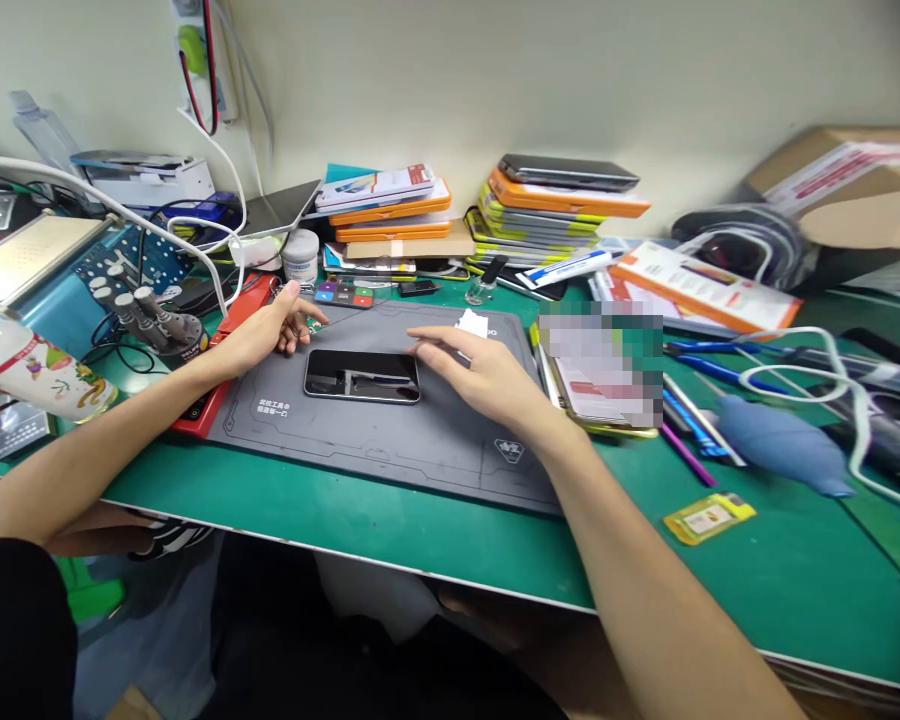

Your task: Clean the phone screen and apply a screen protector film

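Note:
A smartphone (361,376) with a dark, reflective screen lies face up on the grey work mat (390,450). My right hand (480,375) hovers at the phone's right end, fingers stretched out and nothing seen in them; I cannot tell if a fingertip touches it. Beyond the phone's upper left corner, my left hand (289,322) is low over the mat's edge. Its fingers are loosely bent and apart, close to a small greenish part (313,326). A crumpled white piece (472,322) lies just behind my right hand.
Left of the mat are a red device (201,412), a holder of screwdrivers (157,320) and a bottle (37,375). Stacked boxes (540,215) line the wall. To the right lie a notepad pile (596,385), a blue air blower (784,440), pliers and a yellow packet (709,517).

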Demonstrator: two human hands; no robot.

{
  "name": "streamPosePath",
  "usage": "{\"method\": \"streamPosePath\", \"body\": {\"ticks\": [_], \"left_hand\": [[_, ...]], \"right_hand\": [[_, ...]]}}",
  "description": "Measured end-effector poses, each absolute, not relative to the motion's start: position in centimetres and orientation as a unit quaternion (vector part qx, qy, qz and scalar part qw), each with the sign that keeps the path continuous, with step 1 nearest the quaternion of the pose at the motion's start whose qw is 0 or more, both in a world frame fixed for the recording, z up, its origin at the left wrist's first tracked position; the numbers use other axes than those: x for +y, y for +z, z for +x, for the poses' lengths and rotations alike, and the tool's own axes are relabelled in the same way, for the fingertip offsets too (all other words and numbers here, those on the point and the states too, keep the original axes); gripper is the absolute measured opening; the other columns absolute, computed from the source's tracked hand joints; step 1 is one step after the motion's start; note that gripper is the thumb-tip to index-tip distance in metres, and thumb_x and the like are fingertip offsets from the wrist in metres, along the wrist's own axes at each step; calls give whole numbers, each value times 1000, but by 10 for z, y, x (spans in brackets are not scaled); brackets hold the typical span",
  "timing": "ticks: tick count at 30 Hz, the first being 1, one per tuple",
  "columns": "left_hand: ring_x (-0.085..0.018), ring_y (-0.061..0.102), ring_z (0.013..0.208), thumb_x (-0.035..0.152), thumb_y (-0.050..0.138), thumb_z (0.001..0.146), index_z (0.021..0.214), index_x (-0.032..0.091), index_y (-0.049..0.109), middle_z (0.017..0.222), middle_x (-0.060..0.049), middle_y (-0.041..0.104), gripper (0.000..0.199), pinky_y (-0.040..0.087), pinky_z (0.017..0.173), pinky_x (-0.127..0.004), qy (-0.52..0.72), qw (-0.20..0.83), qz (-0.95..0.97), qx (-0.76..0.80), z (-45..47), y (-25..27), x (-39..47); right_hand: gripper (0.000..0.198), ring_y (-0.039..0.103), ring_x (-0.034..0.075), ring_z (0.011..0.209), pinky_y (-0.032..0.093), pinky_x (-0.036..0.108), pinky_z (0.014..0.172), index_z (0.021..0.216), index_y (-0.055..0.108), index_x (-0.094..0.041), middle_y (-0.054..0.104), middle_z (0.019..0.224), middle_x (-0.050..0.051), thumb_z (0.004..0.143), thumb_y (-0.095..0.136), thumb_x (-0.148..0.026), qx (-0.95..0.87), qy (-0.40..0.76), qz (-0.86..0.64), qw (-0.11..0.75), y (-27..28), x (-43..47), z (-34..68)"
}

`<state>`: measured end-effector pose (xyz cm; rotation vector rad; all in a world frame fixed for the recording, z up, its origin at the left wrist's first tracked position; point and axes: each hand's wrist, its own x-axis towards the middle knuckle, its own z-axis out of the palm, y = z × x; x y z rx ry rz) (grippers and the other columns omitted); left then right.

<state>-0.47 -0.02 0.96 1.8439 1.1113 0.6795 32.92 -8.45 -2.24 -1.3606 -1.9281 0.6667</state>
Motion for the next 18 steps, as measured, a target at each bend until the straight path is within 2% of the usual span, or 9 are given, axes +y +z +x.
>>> {"method": "streamPosePath", "body": {"ticks": [1, 3, 5, 10, 15, 18], "left_hand": [[-13, 58, 64, 97, 27, 101, 113, 16, 80, 83, -6, 70, 98, 45, 62, -27, 273, 431, 736, 446, -5, 9, 0], [-13, 56, 63, 99, 23, 100, 107, 17, 80, 79, -5, 66, 100, 44, 61, -27, 272, 437, 731, 447, -6, 6, 1], [-13, 54, 62, 99, 20, 100, 102, 17, 79, 77, -5, 63, 101, 43, 60, -28, 270, 447, 726, 447, -6, 3, 3], [-14, 53, 63, 98, 21, 101, 100, 18, 78, 76, -3, 59, 99, 42, 62, -28, 257, 458, 728, 441, -5, 1, 3], [-15, 55, 63, 98, 17, 101, 98, 18, 78, 74, -4, 61, 101, 44, 63, -30, 244, 440, 742, 444, -3, 3, 2], [-15, 57, 63, 94, 17, 103, 110, 17, 77, 80, -6, 69, 98, 47, 64, -31, 240, 437, 739, 452, -5, -1, 6]], "right_hand": [[59, 73, 36, 135, 52, 60, 125, 149, 73, -31, 81, 139, 9, 102, 67, -66, -753, 273, -512, 311, -22, -85, 330], [86, 65, 40, 146, 49, 62, 128, 160, 65, -32, 74, 153, 10, 86, 84, -71, -779, 283, -499, 254, -20, -87, 331], [102, 58, 44, 152, 45, 64, 131, 165, 61, -31, 67, 160, 13, 76, 92, -71, -797, 261, -500, 215, -19, -87, 331], [83, 62, 42, 146, 46, 66, 128, 165, 58, -30, 69, 153, 14, 90, 82, -57, -815, 237, -486, 210, -21, -88, 331], [76, 59, 41, 147, 46, 63, 129, 160, 63, -32, 68, 154, 12, 89, 81, -50, -825, 250, -460, 212, -19, -90, 335], [75, 60, 41, 145, 47, 64, 128, 160, 62, -34, 68, 154, 11, 88, 80, -46, -824, 257, -461, 208, -17, -91, 336]]}}
